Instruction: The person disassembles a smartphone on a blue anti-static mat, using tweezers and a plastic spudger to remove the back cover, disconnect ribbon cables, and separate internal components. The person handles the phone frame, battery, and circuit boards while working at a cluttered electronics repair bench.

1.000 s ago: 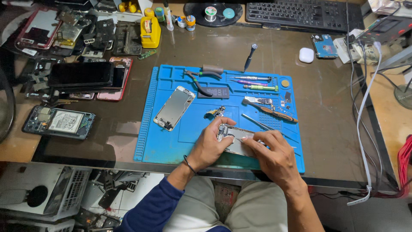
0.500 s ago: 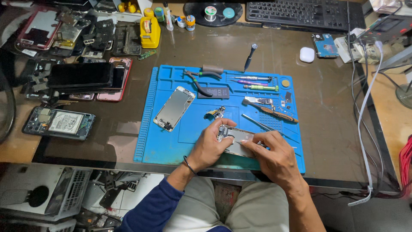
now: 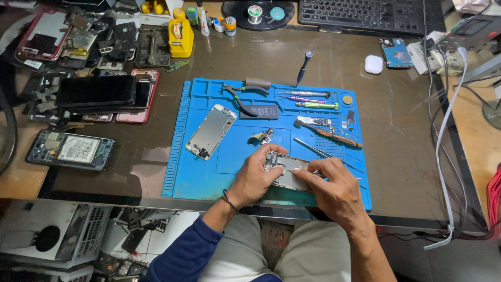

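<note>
An opened phone body (image 3: 290, 172) lies near the front of the blue repair mat (image 3: 193, 180). My left hand (image 3: 255, 177) grips its left end, thumb and fingers around the frame. My right hand (image 3: 334, 190) rests on its right end, fingertips pinched over the inside; whether they hold a small part or tool is too small to tell. A detached silvery screen panel (image 3: 211, 130) lies tilted on the mat's left part. A small loose component (image 3: 262, 137) sits just beyond my left hand.
Pliers (image 3: 241, 96), screwdrivers (image 3: 308, 100) and a brush-like tool (image 3: 329, 133) lie along the mat's far side. Dismantled phones (image 3: 70, 149) crowd the table's left. A yellow bottle (image 3: 180, 36), keyboard (image 3: 365, 13), white earbud case (image 3: 373, 64) and cables (image 3: 443, 156) stand at the back and right.
Both hands stay on the phone body; my right fingers have shifted slightly over its right end. Nothing else moved.
</note>
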